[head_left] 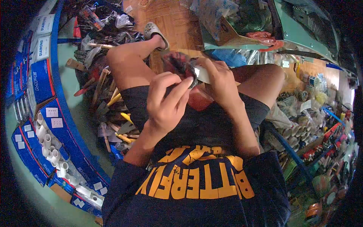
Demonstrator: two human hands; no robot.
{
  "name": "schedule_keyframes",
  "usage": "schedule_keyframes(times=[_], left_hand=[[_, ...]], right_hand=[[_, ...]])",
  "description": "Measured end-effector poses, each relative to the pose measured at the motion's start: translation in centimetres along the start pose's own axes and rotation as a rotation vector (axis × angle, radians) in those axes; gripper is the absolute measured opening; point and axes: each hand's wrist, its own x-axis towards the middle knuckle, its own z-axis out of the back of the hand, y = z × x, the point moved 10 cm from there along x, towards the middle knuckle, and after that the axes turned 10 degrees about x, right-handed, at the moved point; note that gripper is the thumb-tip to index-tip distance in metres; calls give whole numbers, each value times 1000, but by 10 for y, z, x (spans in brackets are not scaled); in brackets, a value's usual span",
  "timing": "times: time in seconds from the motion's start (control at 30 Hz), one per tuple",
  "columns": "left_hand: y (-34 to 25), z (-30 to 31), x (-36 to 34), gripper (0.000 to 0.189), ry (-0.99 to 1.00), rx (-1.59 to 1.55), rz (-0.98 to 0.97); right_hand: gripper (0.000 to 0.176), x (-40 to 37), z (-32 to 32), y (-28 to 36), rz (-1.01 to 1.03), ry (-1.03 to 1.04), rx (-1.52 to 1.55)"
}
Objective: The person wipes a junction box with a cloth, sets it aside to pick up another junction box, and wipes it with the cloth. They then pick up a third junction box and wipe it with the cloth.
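Observation:
My left hand (166,100) is closed, with its fingertips pinching the edge of a dark, rounded bundle with red and black patches (177,63), held above my lap. A bright, shiny spot shows at the bundle's near right edge. On the other side, my right hand (221,79) is closed around a pale, flat, smooth piece (203,75) that meets the bundle. What exactly these two things are I cannot tell. Beneath the hands, a reddish flat surface (198,99) shows between my thighs.
Blue boxes (41,81) and white pipe fittings (47,142) line the left shelf. Wooden-handled tools (100,87) are heaped beside my left leg. A green metal cabinet (302,28) stands ahead right. Bagged goods (291,109) crowd the right side. Wooden-look floor (160,17) lies ahead.

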Motion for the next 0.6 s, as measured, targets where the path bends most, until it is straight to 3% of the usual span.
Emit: schedule_keyframes(times=[0.1, 0.17, 0.3, 0.47, 0.53, 0.6], left_hand=[[5, 10, 8, 29, -21, -95, 46], [20, 5, 8, 26, -4, -385, 136], [40, -2, -1, 21, -62, -625, 305], [41, -2, 2, 24, -5, -490, 340], [26, 2, 7, 25, -8, -259, 134], [13, 5, 14, 25, 10, -210, 75]], right_hand=[[65, -1, -6, -9, -70, 87, -24], [45, -2, -8, -3, -53, 112, -28], [45, -2, -6, 1, -5, 81, -16], [62, -3, -12, 5, -45, 106, -4], [58, -1, -8, 11, -40, 127, -8], [55, 0, -9, 12, -34, 146, -13]])
